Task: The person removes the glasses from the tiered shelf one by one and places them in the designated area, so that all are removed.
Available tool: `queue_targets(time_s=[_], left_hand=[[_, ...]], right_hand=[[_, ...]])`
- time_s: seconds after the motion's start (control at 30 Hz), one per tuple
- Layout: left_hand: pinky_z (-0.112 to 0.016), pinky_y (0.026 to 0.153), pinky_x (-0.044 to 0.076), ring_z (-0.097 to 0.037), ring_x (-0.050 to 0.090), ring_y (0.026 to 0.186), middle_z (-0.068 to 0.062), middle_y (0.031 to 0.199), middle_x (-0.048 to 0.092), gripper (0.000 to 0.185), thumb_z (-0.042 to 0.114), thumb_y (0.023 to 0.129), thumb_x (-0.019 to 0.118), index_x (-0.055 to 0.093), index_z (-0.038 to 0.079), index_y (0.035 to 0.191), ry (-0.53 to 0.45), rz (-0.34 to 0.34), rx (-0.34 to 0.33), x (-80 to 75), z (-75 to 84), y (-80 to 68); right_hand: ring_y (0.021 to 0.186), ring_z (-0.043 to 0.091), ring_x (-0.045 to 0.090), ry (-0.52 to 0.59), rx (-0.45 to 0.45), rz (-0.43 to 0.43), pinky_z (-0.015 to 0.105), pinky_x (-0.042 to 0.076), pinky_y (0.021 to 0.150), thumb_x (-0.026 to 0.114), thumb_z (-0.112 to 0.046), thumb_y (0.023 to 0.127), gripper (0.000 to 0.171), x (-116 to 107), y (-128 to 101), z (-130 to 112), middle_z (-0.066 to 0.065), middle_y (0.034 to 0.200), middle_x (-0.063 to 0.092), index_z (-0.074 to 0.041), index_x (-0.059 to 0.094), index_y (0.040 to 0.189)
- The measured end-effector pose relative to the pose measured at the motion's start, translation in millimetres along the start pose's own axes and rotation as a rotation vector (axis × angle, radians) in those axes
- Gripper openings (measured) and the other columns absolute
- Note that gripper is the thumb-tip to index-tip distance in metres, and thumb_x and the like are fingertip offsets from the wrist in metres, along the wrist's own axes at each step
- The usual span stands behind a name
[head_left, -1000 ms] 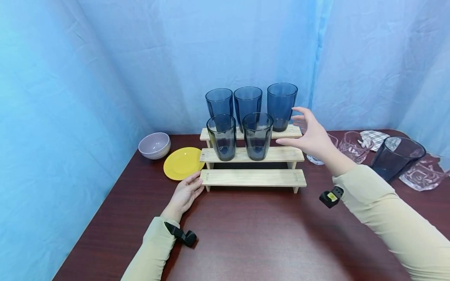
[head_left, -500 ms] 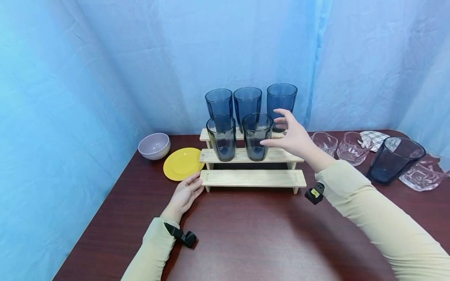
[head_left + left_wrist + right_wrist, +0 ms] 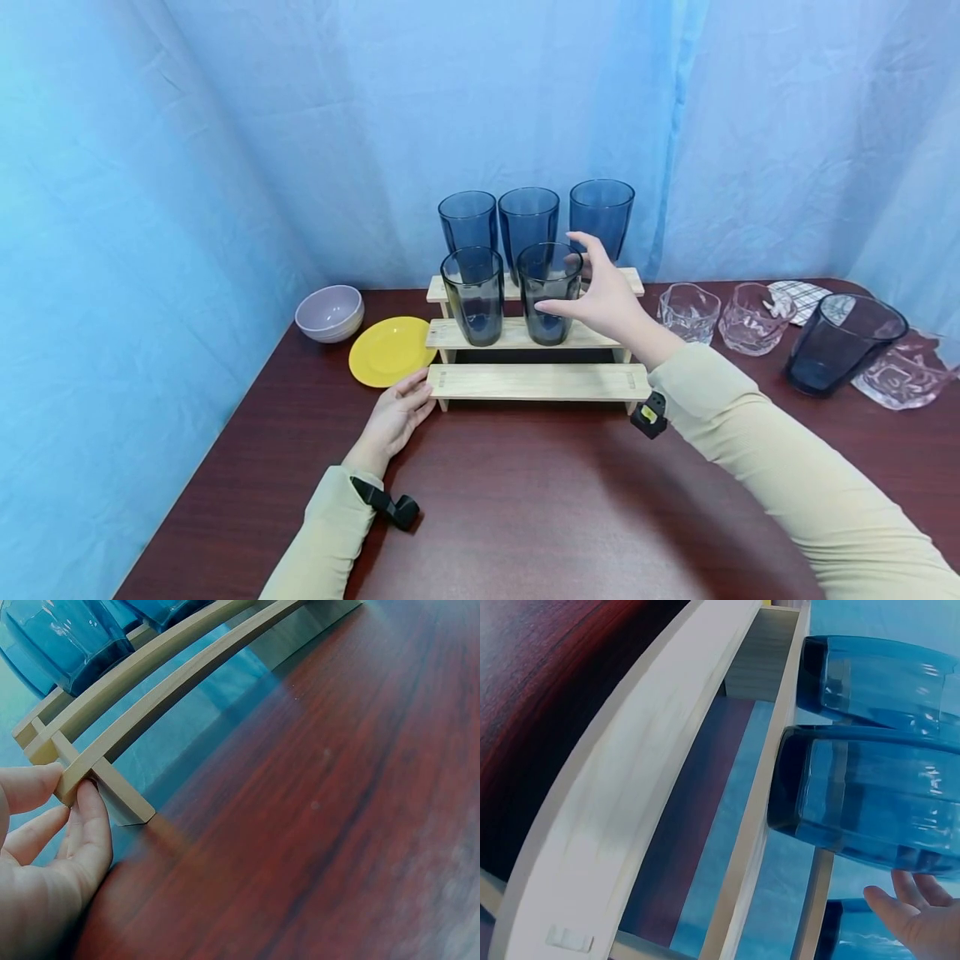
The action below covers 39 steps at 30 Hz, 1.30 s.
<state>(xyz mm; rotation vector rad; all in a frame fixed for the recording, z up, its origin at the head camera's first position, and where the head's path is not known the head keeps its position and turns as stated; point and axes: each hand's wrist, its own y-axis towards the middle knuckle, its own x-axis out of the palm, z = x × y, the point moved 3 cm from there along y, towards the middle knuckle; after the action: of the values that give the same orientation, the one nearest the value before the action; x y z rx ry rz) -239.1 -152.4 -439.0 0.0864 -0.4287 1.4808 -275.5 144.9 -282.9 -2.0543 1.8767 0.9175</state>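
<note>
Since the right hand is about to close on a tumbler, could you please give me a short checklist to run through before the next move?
1. Right hand open and level with the right tumbler on the middle step: ok.
2. Fingers already gripping the glass: not ok; contact cannot be told.
3. Tumbler upright, apart from the left tumbler: ok.
4. Left hand touching the wooden rack at its lower left corner: ok.
5. Top-step tumblers standing clear behind: ok.
6. Tumbler empty: cannot tell.

Dark wooden table [image 3: 525, 500], stepped rack [image 3: 538, 379], yellow plate [image 3: 388, 350], bowl [image 3: 329, 311], clear glasses [image 3: 688, 312]
</note>
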Motion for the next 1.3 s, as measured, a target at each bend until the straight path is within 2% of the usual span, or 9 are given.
queue_targets(time_s=[0.2, 0.37, 0.67, 0.97, 1.3], left_hand=[[-0.018, 0.077, 0.049, -0.003, 0.059, 0.088, -0.003, 0.109, 0.049, 0.05, -0.003, 0.098, 0.043, 0.029, -0.003, 0.146, -0.01, 0.008, 0.008, -0.2, -0.1, -1.5], [-0.017, 0.076, 0.049, -0.003, 0.058, 0.087, -0.001, 0.105, 0.051, 0.05, -0.004, 0.097, 0.042, 0.029, -0.004, 0.145, -0.008, 0.006, 0.013, -0.2, 0.5, -2.0], [-0.017, 0.077, 0.049, -0.002, 0.059, 0.088, -0.005, 0.112, 0.049, 0.05, -0.003, 0.097, 0.043, 0.029, -0.004, 0.146, 0.004, 0.007, 0.011, 0.2, 1.3, -2.3], [-0.017, 0.076, 0.049, -0.003, 0.059, 0.085, -0.001, 0.104, 0.051, 0.05, -0.003, 0.098, 0.043, 0.03, -0.003, 0.145, 0.004, 0.012, 0.007, -0.6, -0.7, -1.9], [-0.017, 0.078, 0.049, -0.001, 0.059, 0.09, -0.011, 0.126, 0.044, 0.05, -0.003, 0.098, 0.042, 0.029, -0.001, 0.146, 0.027, 0.002, 0.008, 0.1, -0.2, -0.4]], right_hand=[[0.133, 0.034, 0.037, -0.032, 0.011, 0.013, 0.054, 0.036, 0.102, 0.08, -0.033, 0.076, 0.099, 3.6, 1.3, 0.6, 0.013, 0.141, 0.04, -0.02, 0.016, 0.15], [0.131, 0.034, 0.038, -0.015, 0.006, 0.016, 0.052, 0.036, 0.103, 0.08, -0.033, 0.076, 0.098, 6.0, 1.4, 0.9, 0.014, 0.139, 0.043, -0.018, 0.017, 0.15], [0.129, 0.035, 0.04, -0.033, -0.005, 0.042, 0.053, 0.037, 0.102, 0.079, -0.033, 0.076, 0.095, 7.3, 1.0, 4.3, 0.014, 0.14, 0.041, -0.016, 0.021, 0.149], [0.129, 0.036, 0.04, -0.048, 0.001, 0.049, 0.054, 0.037, 0.101, 0.08, -0.035, 0.075, 0.095, 7.9, 0.5, 7.9, 0.013, 0.141, 0.041, -0.016, 0.023, 0.148], [0.13, 0.038, 0.039, -0.039, 0.02, 0.027, 0.054, 0.042, 0.096, 0.081, -0.034, 0.074, 0.093, 1.2, -7.3, 5.4, 0.014, 0.146, 0.035, -0.018, 0.026, 0.147]])
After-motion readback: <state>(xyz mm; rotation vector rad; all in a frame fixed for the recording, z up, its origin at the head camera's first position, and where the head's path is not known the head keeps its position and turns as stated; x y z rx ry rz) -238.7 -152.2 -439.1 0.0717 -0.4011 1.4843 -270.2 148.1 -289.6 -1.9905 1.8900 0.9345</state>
